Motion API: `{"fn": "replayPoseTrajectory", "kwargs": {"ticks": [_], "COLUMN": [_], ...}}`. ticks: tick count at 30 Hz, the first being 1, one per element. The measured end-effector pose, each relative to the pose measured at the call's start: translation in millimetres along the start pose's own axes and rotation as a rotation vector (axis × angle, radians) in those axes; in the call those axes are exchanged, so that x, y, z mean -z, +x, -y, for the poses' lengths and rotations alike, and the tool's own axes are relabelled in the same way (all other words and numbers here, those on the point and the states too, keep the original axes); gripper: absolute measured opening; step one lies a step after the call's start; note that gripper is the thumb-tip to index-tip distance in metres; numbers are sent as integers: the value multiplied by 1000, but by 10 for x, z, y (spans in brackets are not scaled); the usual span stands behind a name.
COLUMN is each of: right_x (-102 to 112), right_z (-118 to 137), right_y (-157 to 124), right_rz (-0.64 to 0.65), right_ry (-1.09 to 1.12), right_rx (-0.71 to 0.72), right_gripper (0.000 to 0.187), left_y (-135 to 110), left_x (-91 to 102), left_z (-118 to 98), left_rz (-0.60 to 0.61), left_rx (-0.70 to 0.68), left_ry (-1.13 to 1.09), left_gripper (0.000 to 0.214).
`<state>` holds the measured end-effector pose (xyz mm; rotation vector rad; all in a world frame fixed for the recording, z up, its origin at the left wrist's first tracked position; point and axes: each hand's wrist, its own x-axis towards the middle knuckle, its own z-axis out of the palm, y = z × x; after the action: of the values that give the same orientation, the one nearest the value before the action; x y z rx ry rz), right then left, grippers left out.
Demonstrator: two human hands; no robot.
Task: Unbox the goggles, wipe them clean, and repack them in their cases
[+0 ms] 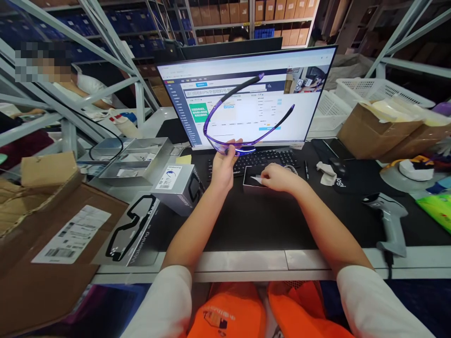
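My left hand point(226, 164) is closed on a pair of purple-framed glasses point(225, 98). It grips them at the front by the lens, and both temples point up and away, in front of the monitor. My right hand point(280, 177) reaches into a small open box point(254, 188) with a dark inside. Its fingers are pinched at a white piece point(257, 179), perhaps paper or cloth, partly hidden by the hand. Left of the box stands a grey glasses carton point(179, 188) with a white label on top.
A monitor point(246, 98) stands behind a black keyboard point(268, 159). At right are a mouse point(337, 165), a pen point(306, 170), a barcode scanner point(389, 223) and cardboard boxes point(384, 126). A large open carton point(88, 230) and a grey tray point(141, 162) are at left. A co-worker point(84, 87) sits beyond the frame.
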<state>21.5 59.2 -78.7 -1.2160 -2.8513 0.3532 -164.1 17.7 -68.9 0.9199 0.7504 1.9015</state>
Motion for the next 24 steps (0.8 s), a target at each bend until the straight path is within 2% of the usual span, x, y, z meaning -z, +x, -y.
{"fn": "replayPoseTrajectory", "kwargs": {"ticks": [5,10,15,19,24], "right_x": [59,34,84,177,238], "right_z": [41,49,27,9,-116], "right_y": [-34,-61,-98,-106,-119], "right_rz": [-13,22,58,111,-31], "right_ry": [-120,-206,-140,-69,155], "right_rx": [-192,-253,-246,-235,-235], "right_gripper": [53,30,42,29,20], "left_y": [-1,1,17,22,16], "left_x": [9,19,30,33,28], "left_z": [0,-9,2,14,13], "left_rz": [-2,-8,-14,-12,-6], "left_rx": [19,35,18,14,30], "left_ry": [20,19,18,4,12], "left_gripper": [54,49,42,37,47]}}
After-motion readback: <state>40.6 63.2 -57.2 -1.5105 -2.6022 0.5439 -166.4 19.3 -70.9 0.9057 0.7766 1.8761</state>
